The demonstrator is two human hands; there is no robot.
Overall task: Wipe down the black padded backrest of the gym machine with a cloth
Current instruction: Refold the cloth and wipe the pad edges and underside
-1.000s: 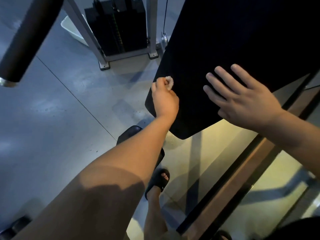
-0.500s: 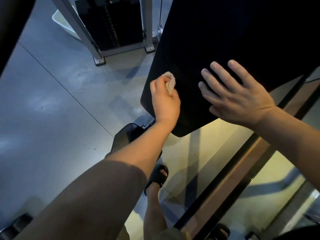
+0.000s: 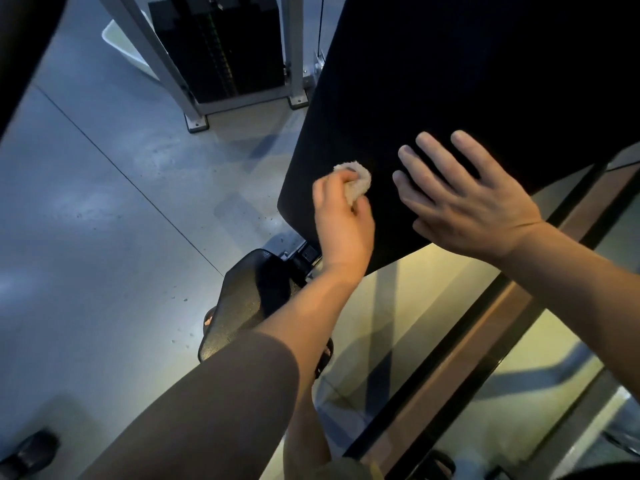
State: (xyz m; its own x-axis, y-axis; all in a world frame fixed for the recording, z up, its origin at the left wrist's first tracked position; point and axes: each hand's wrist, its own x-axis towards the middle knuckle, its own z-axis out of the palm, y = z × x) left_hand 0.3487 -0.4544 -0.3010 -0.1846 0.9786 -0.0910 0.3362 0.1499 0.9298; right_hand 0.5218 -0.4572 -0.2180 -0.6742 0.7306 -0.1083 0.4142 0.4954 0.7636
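The wadded cream cloth (image 3: 356, 183), clutched in the left hand (image 3: 343, 223), is shifted inward from the black padded backrest's (image 3: 467, 64) edge. The right hand (image 3: 467, 206) is laid flat alongside. Mid-wipe: upward strokes are likely needed next.

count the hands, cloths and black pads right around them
hands: 2, left hand and right hand
cloths: 1, the cloth held by the left hand
black pads: 2, backrest and seat pad
total: 5

Light: pretty dim, cool blue sheen on the floor (image 3: 86, 209), warm yellow patch lower right.
Shadows: left forearm (image 3: 249, 368) half dark; backrest (image 3: 450, 81) is just flat black.
Edges: straight lines bow, wide lens.
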